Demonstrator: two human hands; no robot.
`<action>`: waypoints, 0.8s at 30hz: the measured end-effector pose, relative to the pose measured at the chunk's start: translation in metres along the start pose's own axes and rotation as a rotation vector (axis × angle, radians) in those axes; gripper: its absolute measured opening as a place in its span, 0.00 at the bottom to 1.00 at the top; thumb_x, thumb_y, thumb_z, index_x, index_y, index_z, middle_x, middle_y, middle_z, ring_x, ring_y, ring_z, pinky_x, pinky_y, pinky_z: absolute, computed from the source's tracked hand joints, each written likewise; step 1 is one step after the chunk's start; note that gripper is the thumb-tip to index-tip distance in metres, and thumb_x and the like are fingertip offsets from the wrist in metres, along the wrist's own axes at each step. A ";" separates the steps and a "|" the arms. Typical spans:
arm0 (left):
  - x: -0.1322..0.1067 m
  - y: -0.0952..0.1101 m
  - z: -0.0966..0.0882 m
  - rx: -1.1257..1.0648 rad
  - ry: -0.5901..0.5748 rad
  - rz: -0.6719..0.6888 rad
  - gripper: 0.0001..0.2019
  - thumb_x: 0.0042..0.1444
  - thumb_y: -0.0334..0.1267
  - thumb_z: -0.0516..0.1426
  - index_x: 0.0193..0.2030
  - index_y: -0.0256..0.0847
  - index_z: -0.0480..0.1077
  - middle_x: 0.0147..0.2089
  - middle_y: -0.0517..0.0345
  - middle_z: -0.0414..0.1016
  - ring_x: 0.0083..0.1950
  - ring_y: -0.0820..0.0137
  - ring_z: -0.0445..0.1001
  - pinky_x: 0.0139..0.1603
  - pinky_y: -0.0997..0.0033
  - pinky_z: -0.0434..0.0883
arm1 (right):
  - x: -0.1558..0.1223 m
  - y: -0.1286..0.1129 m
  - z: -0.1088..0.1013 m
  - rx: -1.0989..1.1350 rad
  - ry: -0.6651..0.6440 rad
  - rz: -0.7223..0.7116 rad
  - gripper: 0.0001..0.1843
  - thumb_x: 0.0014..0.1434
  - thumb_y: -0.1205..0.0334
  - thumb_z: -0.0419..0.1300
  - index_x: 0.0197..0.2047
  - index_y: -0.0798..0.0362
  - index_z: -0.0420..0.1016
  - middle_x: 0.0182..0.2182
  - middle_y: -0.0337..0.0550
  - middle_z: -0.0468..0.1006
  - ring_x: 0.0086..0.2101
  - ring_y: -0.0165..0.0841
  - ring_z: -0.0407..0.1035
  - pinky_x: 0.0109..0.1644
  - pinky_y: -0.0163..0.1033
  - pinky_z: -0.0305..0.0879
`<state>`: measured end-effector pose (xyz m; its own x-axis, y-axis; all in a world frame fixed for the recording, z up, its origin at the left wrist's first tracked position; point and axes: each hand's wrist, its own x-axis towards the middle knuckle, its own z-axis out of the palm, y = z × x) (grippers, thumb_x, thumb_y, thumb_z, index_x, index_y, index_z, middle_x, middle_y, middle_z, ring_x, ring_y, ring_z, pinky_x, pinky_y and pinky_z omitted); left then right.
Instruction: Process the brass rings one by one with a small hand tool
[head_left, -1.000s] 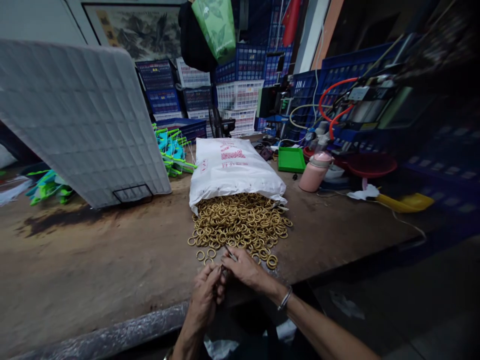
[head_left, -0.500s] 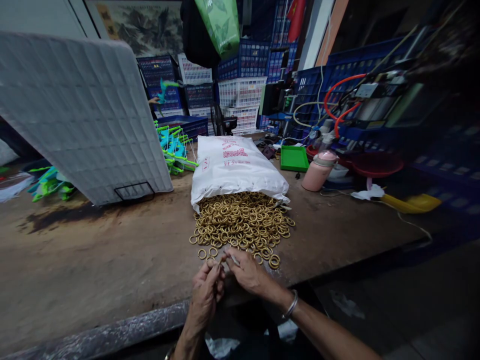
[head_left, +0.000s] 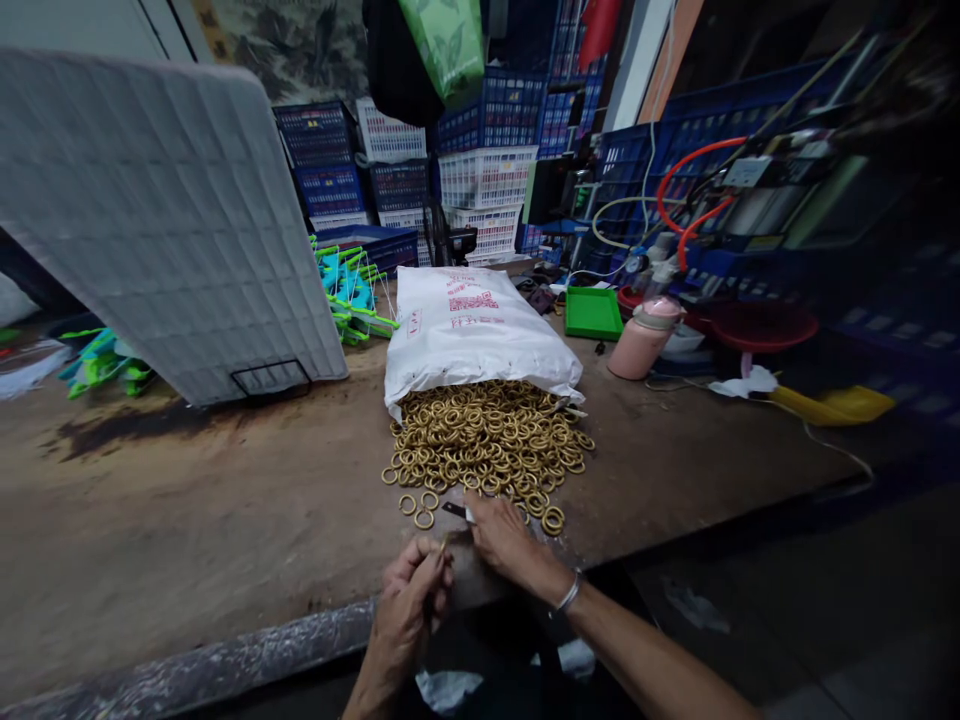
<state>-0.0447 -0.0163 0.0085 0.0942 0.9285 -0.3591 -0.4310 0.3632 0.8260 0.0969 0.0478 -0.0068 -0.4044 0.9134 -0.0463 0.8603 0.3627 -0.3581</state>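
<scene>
Down at the bottom centre of the frame, the left hand [head_left: 409,600] sits at the near edge of the bench [head_left: 187,540], its fingers curled shut around something thin and brassy that pokes up at the fingertips; what it is cannot be told. Just right of it and slightly farther up, the right hand [head_left: 504,535] rests palm down, fingers pinched on a small dark tool [head_left: 454,511] whose long axis runs roughly level across the frame, tip pointing left toward the loose rings. That tip lies just beside two stray rings [head_left: 417,508], so the right hand is the nearer one to them; the left is a little below and apart. Beyond the hands spreads the heap of gold rings [head_left: 487,440], spilling toward the viewer from the open mouth of a white sack [head_left: 472,330] lying lengthwise, mouth toward the viewer. Farther back stand a pink bottle [head_left: 639,340] and a green tray [head_left: 592,313] at right, and a grey gridded panel [head_left: 165,220] leaning at upper left.
</scene>
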 end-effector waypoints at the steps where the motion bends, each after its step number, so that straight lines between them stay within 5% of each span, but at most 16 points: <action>1: -0.004 0.001 -0.001 -0.042 0.008 -0.020 0.15 0.45 0.47 0.60 0.27 0.38 0.61 0.21 0.66 0.64 0.16 0.84 0.54 0.16 0.83 0.50 | 0.002 0.000 0.001 -0.006 0.011 0.004 0.14 0.49 0.73 0.47 0.39 0.55 0.64 0.28 0.43 0.72 0.28 0.31 0.63 0.30 0.35 0.45; 7: -0.009 0.003 -0.022 -0.210 0.068 0.027 0.15 0.46 0.47 0.59 0.28 0.36 0.66 0.29 0.59 0.67 0.21 0.82 0.58 0.16 0.83 0.52 | 0.021 -0.021 0.010 0.066 0.127 -0.058 0.11 0.52 0.70 0.47 0.39 0.53 0.63 0.31 0.42 0.72 0.30 0.31 0.63 0.31 0.35 0.47; 12: -0.007 0.005 -0.034 -0.307 0.105 0.035 0.11 0.45 0.43 0.60 0.28 0.38 0.65 0.28 0.60 0.68 0.20 0.81 0.59 0.15 0.82 0.54 | 0.035 -0.032 0.018 0.031 0.099 -0.052 0.15 0.52 0.68 0.50 0.45 0.52 0.61 0.37 0.45 0.71 0.36 0.35 0.64 0.36 0.36 0.51; 18: -0.002 0.005 -0.044 -0.399 0.118 -0.037 0.18 0.41 0.40 0.62 0.41 0.41 0.68 0.28 0.60 0.69 0.21 0.79 0.62 0.17 0.81 0.58 | 0.039 -0.027 0.019 0.015 0.099 -0.042 0.13 0.53 0.65 0.50 0.44 0.51 0.61 0.37 0.44 0.71 0.36 0.36 0.65 0.34 0.37 0.51; 24: 0.007 0.006 -0.042 -0.516 0.142 -0.108 0.12 0.35 0.37 0.66 0.27 0.35 0.72 0.29 0.56 0.71 0.24 0.77 0.64 0.17 0.81 0.59 | 0.035 -0.023 0.017 0.034 0.152 -0.044 0.13 0.51 0.64 0.50 0.42 0.52 0.61 0.38 0.44 0.69 0.36 0.36 0.64 0.34 0.37 0.52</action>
<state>-0.0842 -0.0111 -0.0077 0.0551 0.8555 -0.5148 -0.8137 0.3373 0.4734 0.0581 0.0683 -0.0157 -0.3875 0.9152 0.1110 0.8307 0.3989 -0.3883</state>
